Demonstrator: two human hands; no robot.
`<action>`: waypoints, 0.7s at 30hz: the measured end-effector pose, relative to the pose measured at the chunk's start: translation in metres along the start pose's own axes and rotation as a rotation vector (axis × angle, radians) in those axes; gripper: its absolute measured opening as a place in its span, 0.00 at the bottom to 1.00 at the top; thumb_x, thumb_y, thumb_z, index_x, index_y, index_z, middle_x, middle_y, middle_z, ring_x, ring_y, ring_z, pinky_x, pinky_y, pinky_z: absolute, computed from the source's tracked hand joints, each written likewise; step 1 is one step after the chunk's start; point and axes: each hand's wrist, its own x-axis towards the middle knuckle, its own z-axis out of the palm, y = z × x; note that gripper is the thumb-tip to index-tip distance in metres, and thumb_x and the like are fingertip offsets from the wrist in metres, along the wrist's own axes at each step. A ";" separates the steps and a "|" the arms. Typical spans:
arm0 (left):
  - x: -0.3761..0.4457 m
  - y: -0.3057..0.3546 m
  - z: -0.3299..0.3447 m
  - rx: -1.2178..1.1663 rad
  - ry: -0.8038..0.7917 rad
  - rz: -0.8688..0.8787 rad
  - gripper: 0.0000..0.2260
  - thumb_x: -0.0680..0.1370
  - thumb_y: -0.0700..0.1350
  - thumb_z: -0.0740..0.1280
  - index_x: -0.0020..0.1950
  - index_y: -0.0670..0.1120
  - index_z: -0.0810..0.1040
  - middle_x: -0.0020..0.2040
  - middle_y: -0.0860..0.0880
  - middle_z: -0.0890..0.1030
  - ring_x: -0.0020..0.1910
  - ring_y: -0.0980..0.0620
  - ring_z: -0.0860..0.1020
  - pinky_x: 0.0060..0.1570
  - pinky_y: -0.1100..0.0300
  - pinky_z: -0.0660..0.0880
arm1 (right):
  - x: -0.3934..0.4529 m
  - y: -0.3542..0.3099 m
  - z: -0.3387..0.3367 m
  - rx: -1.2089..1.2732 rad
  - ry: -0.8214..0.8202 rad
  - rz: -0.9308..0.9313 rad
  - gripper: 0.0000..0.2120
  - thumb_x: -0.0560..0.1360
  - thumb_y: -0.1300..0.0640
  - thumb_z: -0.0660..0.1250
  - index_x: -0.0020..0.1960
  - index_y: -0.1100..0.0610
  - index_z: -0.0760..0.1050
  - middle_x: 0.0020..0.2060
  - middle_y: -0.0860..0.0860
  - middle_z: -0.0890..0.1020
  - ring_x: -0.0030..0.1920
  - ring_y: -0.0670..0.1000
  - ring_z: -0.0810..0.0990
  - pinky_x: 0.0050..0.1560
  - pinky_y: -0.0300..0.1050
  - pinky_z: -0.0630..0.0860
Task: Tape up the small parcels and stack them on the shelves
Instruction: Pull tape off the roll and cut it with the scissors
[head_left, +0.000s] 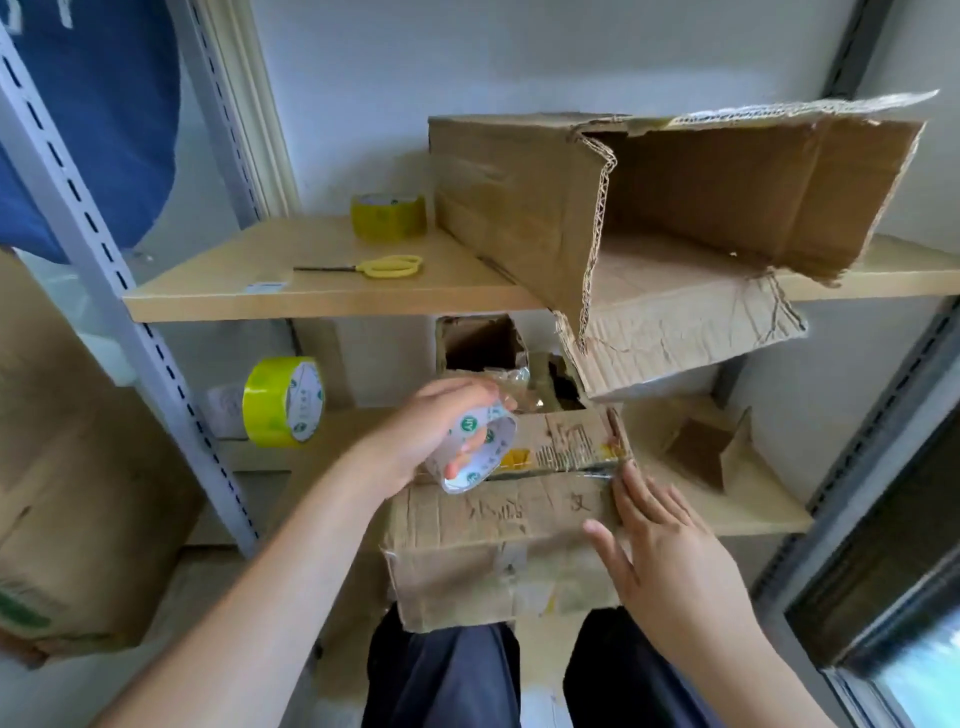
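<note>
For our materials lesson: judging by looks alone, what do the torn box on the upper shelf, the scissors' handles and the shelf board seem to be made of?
Torn box: corrugated cardboard, matt brown; the ripped edges show wavy fluting.
Scissors: the yellow handles look like smooth moulded plastic; the dark blades are probably metal, though too small to tell.
Shelf board: pale wood-look panel with an even, flat surface, probably laminated board rather than solid wood.

White wall (467, 62) behind grey slotted metal shelving upright (104, 249), light wood upper shelf (291, 291) and lower shelf (753, 514). Dark-framed window (893, 639) lower right, daylight through it.
</note>
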 end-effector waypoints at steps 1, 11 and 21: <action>0.001 0.001 0.006 -0.004 0.010 0.011 0.17 0.75 0.54 0.67 0.58 0.45 0.82 0.31 0.51 0.73 0.24 0.55 0.72 0.47 0.51 0.74 | 0.000 0.001 0.001 -0.049 0.011 -0.026 0.43 0.80 0.31 0.39 0.67 0.63 0.76 0.68 0.55 0.75 0.72 0.54 0.71 0.76 0.50 0.59; -0.020 0.007 0.042 0.028 -0.088 0.194 0.11 0.75 0.52 0.64 0.49 0.51 0.84 0.50 0.47 0.84 0.51 0.45 0.81 0.52 0.50 0.71 | 0.022 -0.039 -0.065 0.945 0.287 0.060 0.05 0.74 0.43 0.71 0.49 0.39 0.78 0.38 0.36 0.83 0.42 0.36 0.81 0.40 0.27 0.73; -0.044 0.016 0.046 0.620 -0.175 0.108 0.20 0.81 0.57 0.62 0.72 0.66 0.63 0.43 0.62 0.77 0.26 0.58 0.74 0.42 0.54 0.79 | 0.012 -0.019 -0.061 1.054 0.418 0.200 0.08 0.71 0.50 0.76 0.34 0.49 0.84 0.28 0.45 0.83 0.28 0.41 0.76 0.31 0.33 0.69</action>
